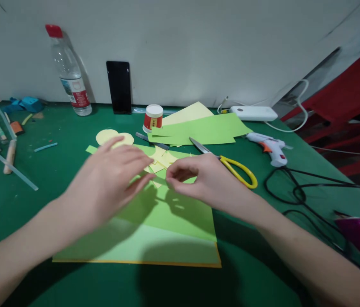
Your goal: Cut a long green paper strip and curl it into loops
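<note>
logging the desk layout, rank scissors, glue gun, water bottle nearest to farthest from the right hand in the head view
1. scissors, just right of the right hand
2. glue gun, farther right
3. water bottle, back left by wall

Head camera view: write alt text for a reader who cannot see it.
Two hands meet over pale yellow paper scraps on stacked green paper sheets: the left hand spread open, the right hand curled at a scrap. Yellow-handled scissors and a white glue gun lie to the right on the green table.
</note>
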The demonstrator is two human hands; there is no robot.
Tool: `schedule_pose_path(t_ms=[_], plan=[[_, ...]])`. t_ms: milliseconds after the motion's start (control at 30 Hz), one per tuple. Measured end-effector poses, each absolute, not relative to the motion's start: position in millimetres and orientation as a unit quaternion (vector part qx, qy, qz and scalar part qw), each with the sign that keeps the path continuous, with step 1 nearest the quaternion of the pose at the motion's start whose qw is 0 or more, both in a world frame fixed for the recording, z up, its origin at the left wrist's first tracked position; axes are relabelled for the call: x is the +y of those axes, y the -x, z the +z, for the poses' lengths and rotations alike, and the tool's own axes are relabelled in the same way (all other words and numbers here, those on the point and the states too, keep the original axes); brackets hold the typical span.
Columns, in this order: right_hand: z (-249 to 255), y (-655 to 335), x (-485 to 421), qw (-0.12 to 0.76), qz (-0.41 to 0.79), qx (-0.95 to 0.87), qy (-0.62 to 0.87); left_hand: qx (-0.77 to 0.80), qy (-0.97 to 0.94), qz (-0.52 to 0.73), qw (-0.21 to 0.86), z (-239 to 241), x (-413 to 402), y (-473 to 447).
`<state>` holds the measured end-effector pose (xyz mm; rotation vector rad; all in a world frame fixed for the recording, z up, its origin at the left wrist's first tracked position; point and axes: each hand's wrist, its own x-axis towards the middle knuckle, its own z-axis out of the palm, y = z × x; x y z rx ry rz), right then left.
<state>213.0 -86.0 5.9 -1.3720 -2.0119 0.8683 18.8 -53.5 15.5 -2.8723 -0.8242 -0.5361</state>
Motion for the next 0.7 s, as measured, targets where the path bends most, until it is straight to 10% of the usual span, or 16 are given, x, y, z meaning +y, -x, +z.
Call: schedule_pose_path(t_ms=[700], plan=[[11, -221, -86, 0.208, 0.406, -0.755, 0.471, -0.301, 0.931, -0.098, -0.18, 21, -53, -15]])
